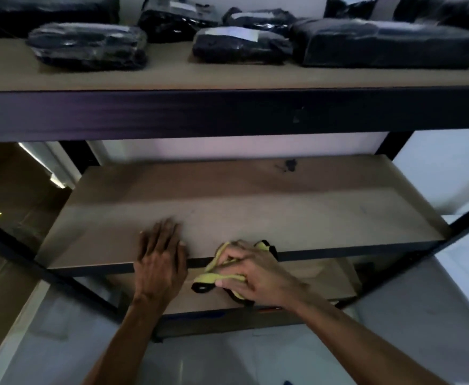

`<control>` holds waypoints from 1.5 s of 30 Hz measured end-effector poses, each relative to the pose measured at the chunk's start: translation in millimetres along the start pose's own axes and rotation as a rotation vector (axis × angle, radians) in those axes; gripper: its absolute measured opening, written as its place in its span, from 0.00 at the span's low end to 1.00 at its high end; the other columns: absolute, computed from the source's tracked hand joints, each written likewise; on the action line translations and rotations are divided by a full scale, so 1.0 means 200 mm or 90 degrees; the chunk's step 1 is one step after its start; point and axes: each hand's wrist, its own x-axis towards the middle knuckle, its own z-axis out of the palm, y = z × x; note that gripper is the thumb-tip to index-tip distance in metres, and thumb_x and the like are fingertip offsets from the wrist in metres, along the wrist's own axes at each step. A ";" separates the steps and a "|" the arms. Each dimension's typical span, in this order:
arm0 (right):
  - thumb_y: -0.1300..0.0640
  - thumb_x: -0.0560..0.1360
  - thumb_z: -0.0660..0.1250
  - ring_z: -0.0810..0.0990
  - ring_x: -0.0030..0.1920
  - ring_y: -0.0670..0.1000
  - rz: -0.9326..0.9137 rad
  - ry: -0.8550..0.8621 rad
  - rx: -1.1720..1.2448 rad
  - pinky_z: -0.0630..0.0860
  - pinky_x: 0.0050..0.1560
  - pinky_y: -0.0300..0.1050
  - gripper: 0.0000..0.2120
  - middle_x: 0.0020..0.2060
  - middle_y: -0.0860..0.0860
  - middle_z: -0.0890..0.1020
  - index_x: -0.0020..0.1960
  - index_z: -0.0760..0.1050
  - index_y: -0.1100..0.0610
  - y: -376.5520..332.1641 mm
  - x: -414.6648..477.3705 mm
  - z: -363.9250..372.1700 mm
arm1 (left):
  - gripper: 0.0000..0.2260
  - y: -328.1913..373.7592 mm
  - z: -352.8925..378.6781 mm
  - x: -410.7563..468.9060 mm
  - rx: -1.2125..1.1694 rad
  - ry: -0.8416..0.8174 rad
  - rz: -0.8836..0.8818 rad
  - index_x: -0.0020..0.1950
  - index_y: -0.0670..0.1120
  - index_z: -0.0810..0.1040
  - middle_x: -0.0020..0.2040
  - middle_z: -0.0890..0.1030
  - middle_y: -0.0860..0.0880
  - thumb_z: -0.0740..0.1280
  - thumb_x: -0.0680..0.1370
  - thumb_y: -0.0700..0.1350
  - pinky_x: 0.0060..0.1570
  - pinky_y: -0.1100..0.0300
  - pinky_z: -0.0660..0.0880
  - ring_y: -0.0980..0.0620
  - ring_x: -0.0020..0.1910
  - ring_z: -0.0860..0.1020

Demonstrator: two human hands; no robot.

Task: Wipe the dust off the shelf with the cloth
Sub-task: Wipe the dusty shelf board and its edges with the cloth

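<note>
A brown shelf board [255, 207] in a dark metal frame fills the middle of the head view. My left hand [161, 254] lies flat, fingers straight, on the board's front edge. Just to its right, my right hand [251, 273] grips a crumpled yellow cloth [216, 270] with black trim at the front rail, partly over the edge. A dark smudge [290, 164] marks the board near its back.
The upper shelf [172, 76] carries several black plastic-wrapped packages [89, 45]. A cardboard box [297, 276] sits on the lower level under the cloth. Dark frame posts [394, 145] stand at the corners. Pale floor lies below.
</note>
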 end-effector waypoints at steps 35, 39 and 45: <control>0.38 0.79 0.56 0.70 0.60 0.56 0.419 0.106 -0.210 0.75 0.57 0.58 0.21 0.62 0.47 0.72 0.67 0.75 0.43 0.59 -0.29 -0.39 | 0.28 0.47 0.19 0.05 0.017 -0.119 0.076 0.80 0.46 0.64 0.80 0.63 0.42 0.46 0.82 0.55 0.78 0.40 0.53 0.41 0.80 0.59; 0.40 0.81 0.57 0.68 0.56 0.50 0.259 0.092 -0.195 0.78 0.45 0.51 0.18 0.59 0.44 0.72 0.66 0.76 0.42 0.42 -0.33 -0.28 | 0.28 0.50 0.20 0.03 0.021 -0.111 0.060 0.80 0.46 0.63 0.80 0.61 0.42 0.46 0.83 0.54 0.78 0.44 0.48 0.41 0.80 0.58; 0.47 0.82 0.63 0.71 0.54 0.48 0.085 0.058 -0.008 0.72 0.51 0.47 0.14 0.57 0.45 0.76 0.63 0.79 0.51 0.26 -0.48 -0.31 | 0.28 0.62 0.22 0.06 0.020 -0.128 0.043 0.78 0.47 0.67 0.79 0.65 0.41 0.48 0.81 0.55 0.77 0.40 0.53 0.37 0.79 0.61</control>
